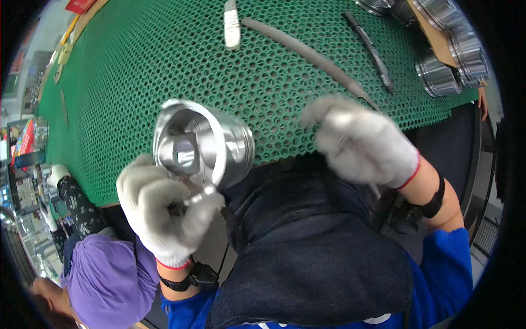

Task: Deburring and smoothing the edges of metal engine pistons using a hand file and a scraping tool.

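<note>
My left hand, in a white knit glove with a red cuff edge, grips a shiny metal piston by its near-left side. The piston is tilted so its hollow inside faces left and toward me. A small bright piece shows by the left thumb; what it is I cannot make out. My right hand, gloved the same way, is raised to the right of the piston, apart from it. Motion smears its fingers, so their grip is unclear. Just beyond it lies a long grey file with a thin pointed end.
Green perforated matting covers the bench. On it lie a light flat strip and a black marker pen. Several pistons stand at the far right around a brown cardboard piece. A person in a purple cap is close at the left.
</note>
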Tool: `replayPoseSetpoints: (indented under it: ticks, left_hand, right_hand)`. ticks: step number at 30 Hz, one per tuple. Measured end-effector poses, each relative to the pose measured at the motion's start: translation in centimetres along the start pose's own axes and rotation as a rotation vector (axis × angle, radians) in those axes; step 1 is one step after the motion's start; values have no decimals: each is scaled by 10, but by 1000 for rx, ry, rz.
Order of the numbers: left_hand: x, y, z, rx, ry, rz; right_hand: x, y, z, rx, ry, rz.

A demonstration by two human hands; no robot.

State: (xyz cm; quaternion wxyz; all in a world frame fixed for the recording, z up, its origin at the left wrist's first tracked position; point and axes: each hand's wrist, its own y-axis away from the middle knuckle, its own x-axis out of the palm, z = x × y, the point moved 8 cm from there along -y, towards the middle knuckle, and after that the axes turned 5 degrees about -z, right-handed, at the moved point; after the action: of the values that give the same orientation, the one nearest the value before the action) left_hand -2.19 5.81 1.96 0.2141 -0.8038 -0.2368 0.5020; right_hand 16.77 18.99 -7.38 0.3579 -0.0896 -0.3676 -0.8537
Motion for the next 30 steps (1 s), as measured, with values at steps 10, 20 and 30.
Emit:
replayPoseSetpoints:
  ticks: [10, 20, 30]
  left_hand:
    - [11, 3, 24, 139, -66, 189]
    - [47, -64, 8, 175, 131, -81]
    - [80, -3, -56, 195, -148, 39]
  right_hand:
    - [-2, 1, 48, -363, 319, 136]
    - [42, -1, 72, -1434, 1674, -221]
    - [-11, -4, -12, 184, 296, 264]
